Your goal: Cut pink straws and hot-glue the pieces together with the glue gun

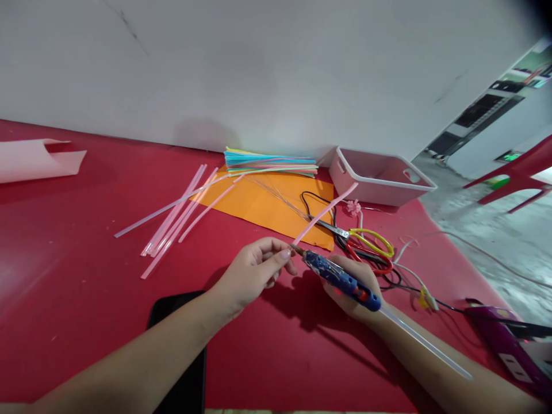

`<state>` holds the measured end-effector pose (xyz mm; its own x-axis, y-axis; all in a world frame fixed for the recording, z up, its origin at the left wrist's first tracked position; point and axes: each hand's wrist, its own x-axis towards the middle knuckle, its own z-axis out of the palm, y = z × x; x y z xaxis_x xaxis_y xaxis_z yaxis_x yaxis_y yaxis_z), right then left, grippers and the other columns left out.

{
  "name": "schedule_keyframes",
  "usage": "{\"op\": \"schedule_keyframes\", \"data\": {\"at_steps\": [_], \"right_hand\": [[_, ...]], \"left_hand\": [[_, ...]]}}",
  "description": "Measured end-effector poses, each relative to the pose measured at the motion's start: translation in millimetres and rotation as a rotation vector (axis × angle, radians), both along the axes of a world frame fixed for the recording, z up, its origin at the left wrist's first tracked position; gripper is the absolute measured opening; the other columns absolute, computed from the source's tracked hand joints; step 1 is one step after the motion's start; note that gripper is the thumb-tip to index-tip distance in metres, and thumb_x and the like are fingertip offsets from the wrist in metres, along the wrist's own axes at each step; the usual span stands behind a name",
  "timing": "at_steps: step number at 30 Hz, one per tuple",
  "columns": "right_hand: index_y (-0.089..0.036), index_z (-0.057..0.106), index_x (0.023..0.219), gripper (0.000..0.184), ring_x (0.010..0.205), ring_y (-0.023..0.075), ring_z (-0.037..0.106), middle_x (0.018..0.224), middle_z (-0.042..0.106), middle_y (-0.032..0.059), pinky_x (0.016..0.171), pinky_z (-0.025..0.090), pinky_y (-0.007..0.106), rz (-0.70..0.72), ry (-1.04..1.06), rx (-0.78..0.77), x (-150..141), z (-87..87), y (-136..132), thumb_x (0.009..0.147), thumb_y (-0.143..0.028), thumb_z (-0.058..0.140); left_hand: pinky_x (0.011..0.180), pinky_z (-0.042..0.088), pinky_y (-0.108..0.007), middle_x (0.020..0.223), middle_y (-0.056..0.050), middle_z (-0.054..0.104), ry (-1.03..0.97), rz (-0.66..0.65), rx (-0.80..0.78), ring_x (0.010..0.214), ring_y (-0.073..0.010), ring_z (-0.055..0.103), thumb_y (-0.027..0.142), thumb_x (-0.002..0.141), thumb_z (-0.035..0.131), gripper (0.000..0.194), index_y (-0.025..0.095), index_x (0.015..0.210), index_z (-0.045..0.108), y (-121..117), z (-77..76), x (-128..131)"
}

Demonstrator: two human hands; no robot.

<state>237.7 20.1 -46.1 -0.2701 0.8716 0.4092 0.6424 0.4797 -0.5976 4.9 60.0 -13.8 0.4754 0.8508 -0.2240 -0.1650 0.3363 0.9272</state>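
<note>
My left hand (263, 264) pinches the near end of a pink pipe cleaner (325, 213), which slants up and away to the right. In my right hand (351, 282) is a blue glue gun (338, 277), its nozzle tip at the pinched end of the pipe cleaner. I cannot tell whether the tip touches it. A clear glue stick (426, 342) juts from the back of the gun over my right forearm. Beyond my hands lie an orange sheet (267, 201) and scissors (371, 244) with yellow and red handles.
A bundle of coloured pipe cleaners (269, 161) rests by the wall, left of a pink basket (379, 178). Several glue sticks (172, 221) lie to the left. A black phone-like slab (185, 368) sits under my left forearm. Cords run right towards a purple power strip (502, 339).
</note>
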Motion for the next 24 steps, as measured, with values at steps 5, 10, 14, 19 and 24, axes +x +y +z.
{"op": "schedule_keyframes", "data": {"at_steps": [5, 10, 14, 19, 24], "right_hand": [[-0.022, 0.058, 0.083, 0.007, 0.048, 0.0102, 0.054, 0.062, 0.061, -0.0031, 0.047, 0.042, 0.021, 0.008, 0.002, 0.013, -0.6, 1.7, 0.4, 0.081, -0.017, 0.061], [-0.022, 0.058, 0.084, 0.007, 0.048, 0.0096, 0.053, 0.062, 0.061, -0.0031, 0.046, 0.041, 0.021, 0.028, 0.035, 0.010, -2.4, 3.8, 0.6, 0.081, -0.017, 0.061], [-0.022, 0.058, 0.084, 0.006, 0.048, 0.0099, 0.053, 0.062, 0.061, -0.0029, 0.047, 0.042, 0.021, 0.031, 0.036, 0.021, -3.1, 4.6, 0.1, 0.081, -0.017, 0.060], [-0.021, 0.058, 0.084, 0.007, 0.048, 0.0093, 0.052, 0.062, 0.061, -0.0030, 0.047, 0.042, 0.020, 0.022, 0.034, 0.016, -2.7, 4.3, 0.5, 0.081, -0.015, 0.061], [-0.021, 0.058, 0.084, 0.007, 0.049, 0.0092, 0.052, 0.063, 0.061, -0.0029, 0.047, 0.042, 0.020, 0.025, 0.044, 0.016, -2.7, 4.1, 1.0, 0.082, -0.016, 0.061]], "left_hand": [[0.047, 0.028, -0.021, 0.070, 0.003, 0.067, -0.005, 0.000, 0.013, 0.048, -0.0051, 0.039, 0.036, 0.087, 0.067, 0.019, 0.019, 0.082, 0.061, 0.4, -1.0, -0.1], [0.046, 0.026, -0.020, 0.070, 0.002, 0.067, -0.005, -0.004, 0.020, 0.047, -0.0042, 0.038, 0.035, 0.087, 0.066, 0.019, 0.018, 0.081, 0.061, 0.3, 0.9, 0.1], [0.045, 0.026, -0.019, 0.069, 0.002, 0.066, -0.007, -0.002, 0.025, 0.048, -0.0040, 0.038, 0.034, 0.088, 0.066, 0.018, 0.017, 0.081, 0.060, 0.2, 1.5, 0.5], [0.044, 0.025, -0.019, 0.069, 0.003, 0.066, -0.013, -0.007, 0.033, 0.046, -0.0036, 0.038, 0.034, 0.088, 0.066, 0.018, 0.017, 0.083, 0.061, 0.0, 0.1, 0.3], [0.043, 0.025, -0.018, 0.069, 0.003, 0.066, -0.009, -0.001, 0.039, 0.046, -0.0032, 0.037, 0.035, 0.088, 0.065, 0.019, 0.017, 0.084, 0.060, 0.1, -0.4, 0.2]]}}
